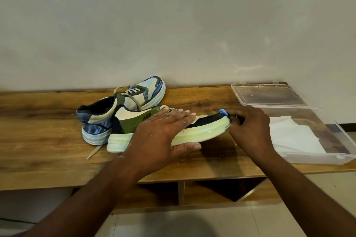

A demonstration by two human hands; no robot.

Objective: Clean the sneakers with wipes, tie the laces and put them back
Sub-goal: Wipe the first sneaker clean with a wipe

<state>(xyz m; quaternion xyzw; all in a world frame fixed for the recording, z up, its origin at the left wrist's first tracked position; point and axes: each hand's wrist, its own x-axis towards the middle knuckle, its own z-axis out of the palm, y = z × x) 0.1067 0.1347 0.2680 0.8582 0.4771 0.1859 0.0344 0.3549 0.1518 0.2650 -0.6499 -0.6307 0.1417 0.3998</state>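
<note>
Wood-grain shelf top [48, 121] against plain grey wall. Green-and-cream sneaker [133, 123] at centre, long axis 9–3, toe at 3 o'clock. Left hand [159, 132] lies flat across it, fingers straight. Right hand [250, 131] pinches blue wipe [223, 112] on toe. Second blue-grey sneaker [123, 106] behind, toe toward 1 o'clock. Clear plastic box [300, 152] at 3 o'clock.

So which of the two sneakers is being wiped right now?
The near green-and-cream sneaker: left hand rests on it, right hand pinches a blue wipe at its toe. The blue-patterned sneaker behind sits untouched.
</note>
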